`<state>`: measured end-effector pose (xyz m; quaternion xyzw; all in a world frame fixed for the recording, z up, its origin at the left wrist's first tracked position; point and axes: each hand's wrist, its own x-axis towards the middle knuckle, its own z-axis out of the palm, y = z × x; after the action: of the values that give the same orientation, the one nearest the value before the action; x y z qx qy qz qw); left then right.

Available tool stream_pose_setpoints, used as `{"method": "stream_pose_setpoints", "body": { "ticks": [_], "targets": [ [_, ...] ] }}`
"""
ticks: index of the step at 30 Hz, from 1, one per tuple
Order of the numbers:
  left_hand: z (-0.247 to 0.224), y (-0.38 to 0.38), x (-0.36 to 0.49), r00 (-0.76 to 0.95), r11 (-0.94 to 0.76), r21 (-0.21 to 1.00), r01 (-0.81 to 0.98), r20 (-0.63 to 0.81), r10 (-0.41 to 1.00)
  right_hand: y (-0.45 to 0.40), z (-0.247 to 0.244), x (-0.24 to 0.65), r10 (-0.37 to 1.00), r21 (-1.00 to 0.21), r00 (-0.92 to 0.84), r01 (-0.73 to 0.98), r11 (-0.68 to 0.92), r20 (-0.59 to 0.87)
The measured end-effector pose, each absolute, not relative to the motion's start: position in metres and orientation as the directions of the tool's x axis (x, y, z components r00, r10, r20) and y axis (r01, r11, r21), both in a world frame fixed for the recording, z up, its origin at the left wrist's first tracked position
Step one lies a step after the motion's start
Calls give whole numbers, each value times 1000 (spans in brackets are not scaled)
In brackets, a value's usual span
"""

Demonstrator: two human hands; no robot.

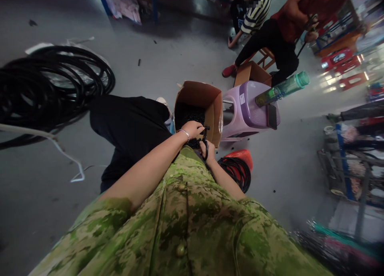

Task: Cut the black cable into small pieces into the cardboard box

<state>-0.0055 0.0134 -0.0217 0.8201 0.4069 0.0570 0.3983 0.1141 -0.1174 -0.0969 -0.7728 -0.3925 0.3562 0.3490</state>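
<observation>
Head view: centre of the frame, the left hand has its fingertips pinched on a small black piece, right over the open cardboard box. Just below and to the right, the right hand is wrapped around black-handled scissors, up close to that piece. More black bits in the box. Purple stool right of it, big black tubing coils at far left.
</observation>
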Motion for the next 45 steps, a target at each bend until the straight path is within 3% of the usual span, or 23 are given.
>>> {"method": "stream_pose_setpoints", "body": {
  "ticks": [11,21,25,34,45],
  "targets": [
    [-20,14,-5,649,-342,670,658,-276,709,-114,-77,119,872,-854,308,245,-459,-381],
    [-21,13,-5,688,-398,667,630,-243,684,-101,-53,121,762,-790,280,22,-613,-584],
    [-25,14,-5,674,-368,691,622,-233,701,-101,-60,119,778,-806,310,58,-589,-546],
    [-24,14,-5,641,-319,678,663,-292,710,-113,-81,112,869,-838,386,321,-442,-310],
    [-20,14,-5,650,-334,686,646,-265,713,-115,-90,114,854,-830,419,320,-457,-309]
  ]
}}
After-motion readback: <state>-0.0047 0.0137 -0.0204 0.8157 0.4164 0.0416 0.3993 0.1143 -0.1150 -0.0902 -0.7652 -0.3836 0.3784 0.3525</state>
